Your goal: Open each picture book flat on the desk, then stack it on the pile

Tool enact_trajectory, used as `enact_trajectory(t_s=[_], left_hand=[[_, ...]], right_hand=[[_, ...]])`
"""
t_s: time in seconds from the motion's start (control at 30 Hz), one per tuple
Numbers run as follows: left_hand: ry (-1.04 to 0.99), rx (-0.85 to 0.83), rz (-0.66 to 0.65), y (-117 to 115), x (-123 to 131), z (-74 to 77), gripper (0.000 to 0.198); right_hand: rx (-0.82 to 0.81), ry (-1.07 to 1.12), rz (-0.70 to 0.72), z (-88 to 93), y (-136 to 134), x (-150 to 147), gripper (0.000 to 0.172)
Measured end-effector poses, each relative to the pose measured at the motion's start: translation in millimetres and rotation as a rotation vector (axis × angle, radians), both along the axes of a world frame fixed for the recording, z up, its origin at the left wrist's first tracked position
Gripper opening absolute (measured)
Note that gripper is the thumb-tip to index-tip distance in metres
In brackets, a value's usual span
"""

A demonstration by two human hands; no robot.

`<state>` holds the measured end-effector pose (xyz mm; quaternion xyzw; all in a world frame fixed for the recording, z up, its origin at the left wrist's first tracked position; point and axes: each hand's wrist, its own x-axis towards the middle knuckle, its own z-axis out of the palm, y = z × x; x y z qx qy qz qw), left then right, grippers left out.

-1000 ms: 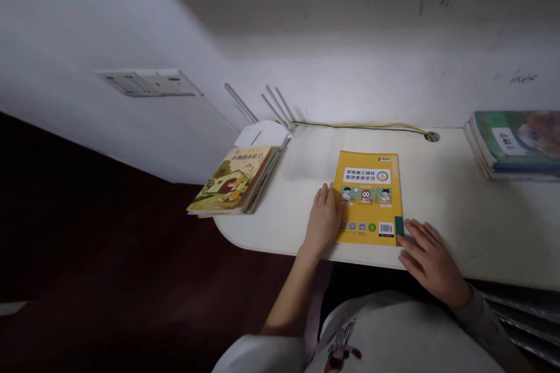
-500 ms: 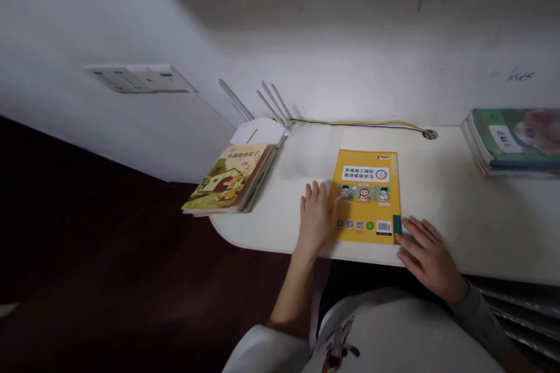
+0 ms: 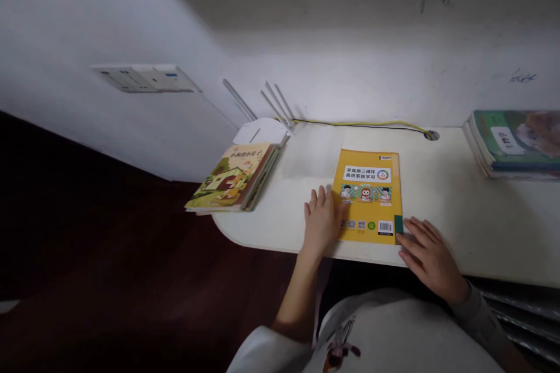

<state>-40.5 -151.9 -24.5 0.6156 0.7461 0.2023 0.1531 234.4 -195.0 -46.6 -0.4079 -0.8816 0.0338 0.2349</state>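
Observation:
A yellow book [image 3: 367, 215] lies flat on the white desk [image 3: 297, 172], its barcode side facing up. At its left edge rests my left hand [image 3: 322, 222], fingers outstretched and the thumb reaching over the cover. My right hand [image 3: 431, 256] is by the lower right corner, fingers extended, with the fingertips at or just beside the book's edge. Neither hand grips anything.
On the desk's left end sits a stack of books [image 3: 231, 180], in front of a white router [image 3: 260, 131] with upright antennas. A yellow cable [image 3: 371, 123] runs along the wall to a desk hole [image 3: 432, 136]. More stacked books [image 3: 507, 143] stand at right.
My left hand has shifted very slightly down relative to the book. The whole view has moved a little; the book and my right hand stay in place.

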Motion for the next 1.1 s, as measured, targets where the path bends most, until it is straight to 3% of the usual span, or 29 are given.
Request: enact_trajectory(t_s=[0.1, 0.2, 0.33, 0.4, 0.47, 0.6, 0.77, 0.87, 1.1], left_hand=[[-0.099, 0.038, 0.003, -0.6, -1.8, 0.0, 0.055], [-0.396, 0.058, -0.039, -7.8, -3.7, 9.4, 0.06], [-0.965, 0.109, -0.293, -27.3, 6.1, 31.5, 0.078], [-1.091, 0.159, -0.422, -35.1, 20.6, 39.4, 0.083], [-1.001, 0.204, -0.461, -37.6, 40.6, 41.8, 0.085], [-0.427, 0.292, -0.484, -27.2, 85.8, 32.2, 0.077], [0.108, 0.32, -0.689, -12.8, 130.0, 18.5, 0.06], [0.249, 0.313, -0.743, -10.5, 146.5, 15.8, 0.054], [0.276, 0.25, -0.789, -3.7, 174.3, 5.6, 0.054]], right_hand=[[0.001, 0.011, -0.004, 0.8, -0.4, -0.5, 0.029], [0.0, 0.0, -0.003, 1.3, -0.2, -0.3, 0.029], [-0.011, -0.004, -0.009, 2.0, 0.1, -0.5, 0.03], [-0.017, 0.002, -0.014, 2.6, -0.7, -1.7, 0.03], [-0.019, 0.015, -0.015, 3.6, -1.9, -3.1, 0.03], [-0.008, 0.062, -0.064, 6.5, -2.0, 1.6, 0.03], [0.073, 0.032, -0.454, 2.3, 5.3, 33.4, 0.035], [0.064, -0.042, -0.607, -7.0, 8.2, 52.3, 0.044], [0.016, -0.032, -0.62, -14.9, 8.9, 61.5, 0.043]])
